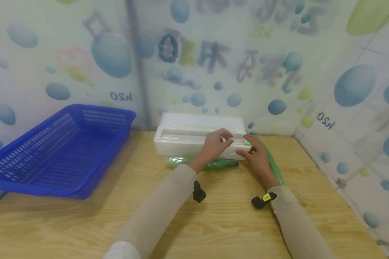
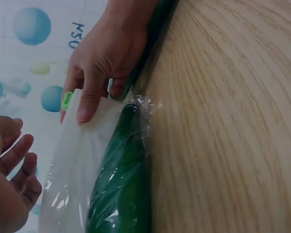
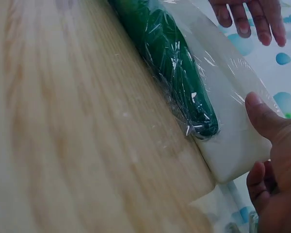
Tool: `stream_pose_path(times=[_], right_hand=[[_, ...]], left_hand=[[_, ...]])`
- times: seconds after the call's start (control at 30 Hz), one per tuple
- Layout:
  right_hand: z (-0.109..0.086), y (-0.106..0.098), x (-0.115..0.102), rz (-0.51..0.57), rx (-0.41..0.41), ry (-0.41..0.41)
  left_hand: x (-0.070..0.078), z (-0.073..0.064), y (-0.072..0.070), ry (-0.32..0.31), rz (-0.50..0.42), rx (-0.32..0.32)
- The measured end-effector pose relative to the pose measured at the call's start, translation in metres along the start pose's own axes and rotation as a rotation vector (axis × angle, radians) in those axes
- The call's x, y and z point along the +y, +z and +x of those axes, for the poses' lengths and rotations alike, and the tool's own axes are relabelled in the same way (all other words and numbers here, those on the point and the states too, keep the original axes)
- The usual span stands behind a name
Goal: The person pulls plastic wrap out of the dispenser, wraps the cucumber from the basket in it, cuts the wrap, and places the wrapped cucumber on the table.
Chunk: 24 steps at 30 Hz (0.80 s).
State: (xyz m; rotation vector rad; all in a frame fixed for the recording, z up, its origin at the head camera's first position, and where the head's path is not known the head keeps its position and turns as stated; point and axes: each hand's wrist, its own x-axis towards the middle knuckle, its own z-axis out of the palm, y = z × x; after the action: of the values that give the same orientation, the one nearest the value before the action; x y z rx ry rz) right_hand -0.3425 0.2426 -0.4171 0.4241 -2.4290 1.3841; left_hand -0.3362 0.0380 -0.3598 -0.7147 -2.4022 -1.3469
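the tabletop (image 1: 214,223) leaves bare wood along its near side. at its left edge sits a blue basket (image 1: 105,158), well apart from the white box (image 1: 178,148) near the back edge. a wrapped cucumber (image 1: 220,164) lies along the box's front, a second cucumber (image 1: 275,167) beside its right end. of the hands, the right hand (image 1: 258,157) grips that end; the left hand (image 1: 213,145) hovers over the box (fingers loosely bent, holding nothing).

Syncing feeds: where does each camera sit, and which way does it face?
Head: on the head, facing forward and down at box, basket, table; left hand, right hand, sleeves show.
Left wrist: on that wrist, facing the wrapped vegetable and box; left hand at left edge, right hand at top.
Right wrist: on that wrist, facing the same two; right hand at right edge, left hand at top.
Wrist views share box, wrapped vegetable and both hands.
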Motion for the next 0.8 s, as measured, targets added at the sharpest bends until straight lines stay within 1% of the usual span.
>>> stream_pose_path(times=[0.1, 0.2, 0.27, 0.33, 0.43, 0.5, 0.53, 0.57, 0.73, 0.77, 0.8], right_hand=[[0.001, 0.002, 0.002, -0.017, 0.011, -0.006], [0.001, 0.004, 0.002, -0.016, 0.042, -0.015], [0.0, 0.006, 0.003, -0.011, 0.049, -0.031], [-0.003, 0.008, 0.003, 0.005, 0.046, -0.051], [-0.011, 0.009, -0.007, 0.031, 0.031, -0.071], [-0.014, 0.007, -0.017, 0.051, 0.025, -0.073], [-0.014, 0.007, -0.016, 0.058, 0.027, -0.078], [-0.014, 0.006, -0.02, 0.064, 0.028, -0.082], [-0.011, 0.002, -0.023, 0.075, 0.021, -0.102], [-0.011, 0.0, -0.028, 0.083, 0.015, -0.092], [-0.011, -0.001, -0.029, 0.083, 0.012, -0.079]], left_hand=[[0.0, 0.006, 0.008, 0.014, 0.017, -0.001], [-0.001, 0.012, 0.016, 0.015, -0.013, -0.001], [-0.002, 0.014, 0.021, -0.018, -0.035, -0.004], [-0.003, 0.014, 0.026, -0.072, -0.024, -0.01], [-0.004, 0.013, 0.034, -0.155, 0.044, -0.025], [-0.002, 0.014, 0.037, -0.184, 0.099, -0.039], [-0.001, 0.015, 0.038, -0.191, 0.114, -0.041], [0.0, 0.017, 0.038, -0.19, 0.131, -0.044], [0.005, 0.023, 0.039, -0.169, 0.199, -0.062], [0.005, 0.024, 0.039, -0.166, 0.217, -0.07], [0.005, 0.025, 0.04, -0.166, 0.228, -0.081]])
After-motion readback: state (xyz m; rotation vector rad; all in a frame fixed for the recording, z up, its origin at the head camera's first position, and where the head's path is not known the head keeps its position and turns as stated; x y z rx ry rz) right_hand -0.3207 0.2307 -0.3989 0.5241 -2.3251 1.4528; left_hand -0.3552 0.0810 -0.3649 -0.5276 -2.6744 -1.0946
